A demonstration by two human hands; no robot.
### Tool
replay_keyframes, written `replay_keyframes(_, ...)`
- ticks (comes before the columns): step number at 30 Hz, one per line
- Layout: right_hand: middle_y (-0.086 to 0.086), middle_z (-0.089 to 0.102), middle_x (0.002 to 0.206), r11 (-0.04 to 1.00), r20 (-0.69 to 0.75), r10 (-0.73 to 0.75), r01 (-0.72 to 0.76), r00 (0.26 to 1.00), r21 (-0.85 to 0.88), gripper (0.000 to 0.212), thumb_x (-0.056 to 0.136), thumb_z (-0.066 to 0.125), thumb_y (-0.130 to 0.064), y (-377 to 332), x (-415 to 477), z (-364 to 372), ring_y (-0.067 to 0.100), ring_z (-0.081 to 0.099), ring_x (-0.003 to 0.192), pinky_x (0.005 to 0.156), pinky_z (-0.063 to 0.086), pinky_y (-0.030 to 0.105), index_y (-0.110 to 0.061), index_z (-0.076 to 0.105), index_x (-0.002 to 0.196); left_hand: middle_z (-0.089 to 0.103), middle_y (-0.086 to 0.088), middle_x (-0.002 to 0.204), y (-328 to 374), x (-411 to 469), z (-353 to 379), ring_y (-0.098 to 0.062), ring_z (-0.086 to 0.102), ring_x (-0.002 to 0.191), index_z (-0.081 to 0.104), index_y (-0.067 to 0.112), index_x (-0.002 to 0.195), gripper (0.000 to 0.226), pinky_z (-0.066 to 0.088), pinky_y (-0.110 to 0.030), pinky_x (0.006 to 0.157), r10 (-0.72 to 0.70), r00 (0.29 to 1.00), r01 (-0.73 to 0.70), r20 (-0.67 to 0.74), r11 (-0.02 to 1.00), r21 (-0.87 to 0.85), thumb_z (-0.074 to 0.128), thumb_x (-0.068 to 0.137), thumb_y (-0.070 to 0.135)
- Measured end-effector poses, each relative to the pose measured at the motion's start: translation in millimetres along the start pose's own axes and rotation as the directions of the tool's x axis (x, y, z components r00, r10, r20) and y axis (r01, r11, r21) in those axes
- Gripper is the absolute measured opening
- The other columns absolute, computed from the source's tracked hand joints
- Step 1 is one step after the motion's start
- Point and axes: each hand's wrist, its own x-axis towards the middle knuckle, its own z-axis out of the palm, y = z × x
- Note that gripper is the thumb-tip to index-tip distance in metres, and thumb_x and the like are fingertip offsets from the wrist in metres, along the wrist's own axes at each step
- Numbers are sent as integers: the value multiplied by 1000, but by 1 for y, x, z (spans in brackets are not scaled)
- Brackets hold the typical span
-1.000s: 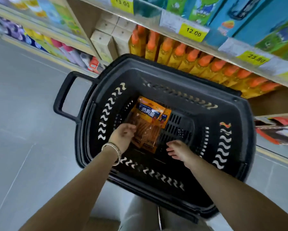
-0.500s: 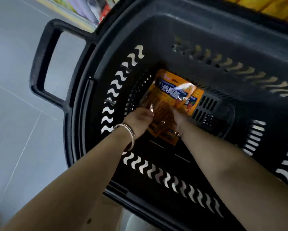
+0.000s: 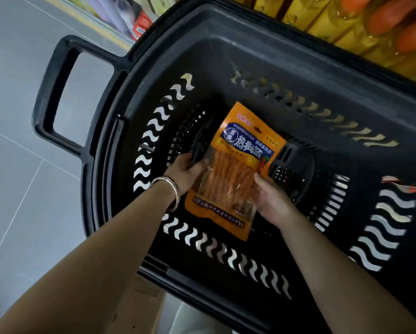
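Standing beside the person, I see both hands down inside the black basket (image 3: 250, 68), holding one orange snack packet (image 3: 236, 169) between them. The packet sits over the middle of the basket's bottom, printed face up. Its long axis runs from about 1 o'clock to about 7 o'clock. The header end with the blue label points up toward 1 o'clock, at the shelf side, and the bottom seam points back toward the person. Through the clear window the long orange sticks lie along that same axis.

The left hand (image 3: 187, 172) grips the packet's edge at 9 o'clock, thumb on top and fingers curled around. The right hand (image 3: 272, 201) pinches the opposite edge at 4 o'clock, thumb laid on the film. I cannot tell whether the packet rests on the basket's bottom or is lifted just off it.

A silver bracelet (image 3: 171, 189) circles the left wrist. The basket's handle (image 3: 50, 92) sticks out at 9 o'clock over the grey floor (image 3: 21, 165). Yellow bottles (image 3: 346, 20) with orange caps line the shelf at 1 o'clock, just beyond the rim.
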Motion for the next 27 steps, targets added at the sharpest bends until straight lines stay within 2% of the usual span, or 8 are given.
replay_keyframes(4, -2, 70, 96, 978, 73, 84, -68, 994, -196, 27, 86, 62, -31, 4, 6, 11, 15, 67, 86, 77, 52, 31, -22, 61, 111, 69, -5, 106, -1, 0, -1, -23, 64, 96, 64, 20, 102, 25, 51, -43, 86, -128, 964, 181, 231, 958, -224, 62, 87, 40)
replay_keyframes(7, 0, 69, 103, 955, -119, -24, -13, 993, -296, 17, 93, 58, -33, 5, 31, 11, 17, 66, 93, 78, 51, 29, -24, 58, 107, 67, -9, 98, -8, 7, -2, -23, 64, 83, 61, 23, 87, 7, 54, -47, 84, -94, 993, 108, 71, 968, -224, 58, 92, 26)
replay_keyframes(11, 9, 64, 104, 965, -466, -125, -1, 876, -262, 9, 94, 56, -21, 0, 67, -5, 16, 63, 82, 55, 47, 19, -18, 53, 101, 60, 0, 93, -19, 13, -8, -19, 61, 69, 54, 24, 100, 8, 57, -40, 69, -194, 981, 185, -18, 956, -226, 56, 93, 27)
replay_keyframes(13, 15, 65, 109, 968, -531, -116, -23, 840, -249, 11, 90, 61, -22, 0, 83, -11, 20, 62, 87, 61, 48, 24, -18, 54, 82, 60, 0, 84, -23, 14, -9, -20, 58, 60, 53, 25, 101, 10, 57, -36, 65, -189, 981, 180, -41, 969, -171, 56, 93, 30)
replay_keyframes(16, 8, 68, 105, 962, -542, -119, -40, 832, -272, 17, 84, 68, -31, -4, 98, -14, 11, 60, 75, 58, 46, 24, -15, 62, 86, 61, -1, 83, -21, 14, -6, -20, 59, 60, 53, 26, 104, 13, 55, -27, 51, -163, 985, 155, -55, 979, -135, 56, 92, 33)
replay_keyframes(20, 6, 64, 98, 940, -563, -189, -18, 804, -341, 25, 80, 72, -36, 1, 107, -11, 16, 57, 80, 74, 47, 28, -20, 54, 86, 65, -6, 103, -13, 13, -5, -27, 65, 92, 56, 28, 101, 9, 55, -46, 83, -136, 991, 137, 19, 980, -147, 55, 93, 32)
replay_keyframes(24, 1, 58, 83, 895, -526, -313, 61, 791, -441, 16, 90, 62, -23, 10, 95, -6, 16, 53, 70, 58, 42, 23, -21, 49, 81, 66, -9, 106, -9, 8, -6, -29, 65, 96, 57, 25, 94, 4, 55, -51, 82, -171, 984, 178, 48, 958, -226, 57, 91, 23)
replay_keyframes(27, 2, 58, 81, 914, -444, -268, 81, 855, -396, 19, 89, 60, -14, 5, 67, 1, 22, 58, 82, 82, 52, 40, -23, 46, 80, 70, -5, 96, -3, 0, -7, -22, 69, 86, 61, 22, 99, 12, 59, -39, 71, -187, 982, 185, 23, 935, -301, 60, 87, 20)
